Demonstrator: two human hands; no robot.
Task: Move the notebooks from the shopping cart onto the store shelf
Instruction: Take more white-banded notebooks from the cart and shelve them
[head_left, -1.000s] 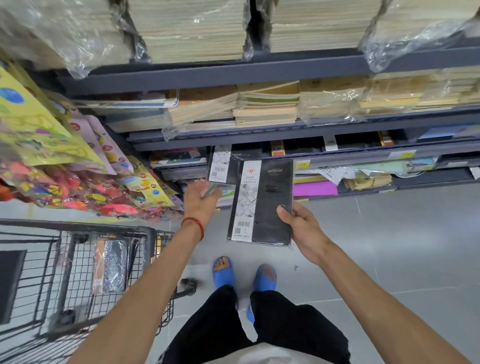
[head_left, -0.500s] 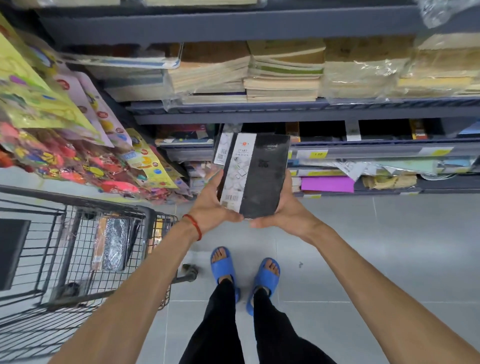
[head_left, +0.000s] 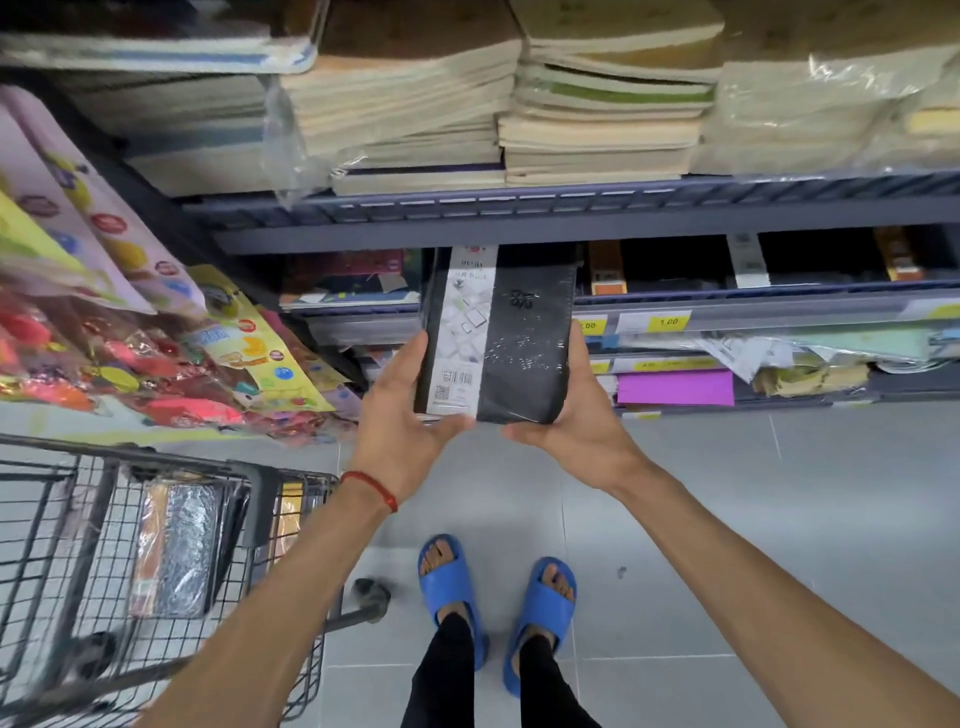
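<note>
A stack of black shrink-wrapped notebooks (head_left: 511, 338) with a white label strip is held between both my hands. My left hand (head_left: 402, 415) grips its lower left edge and my right hand (head_left: 569, 415) its lower right edge. The far end of the stack reaches into the gap under the dark blue shelf (head_left: 519, 218), above the lower shelf (head_left: 753, 304) with yellow price tags. The black wire shopping cart (head_left: 156, 545) stands at lower left, with another wrapped notebook (head_left: 179, 551) leaning inside it.
Piles of wrapped beige notebooks (head_left: 519, 104) fill the shelf above. Colourful sticker and toy packs (head_left: 130, 338) hang at left, over the cart. More black notebooks and a magenta pad (head_left: 675, 387) lie on lower shelves. Grey tile floor and my blue sandals are below.
Both hands have closed on the notebook stack and pushed it up and forward, its far end now under the shelf edge. The view has moved closer to the shelves.
</note>
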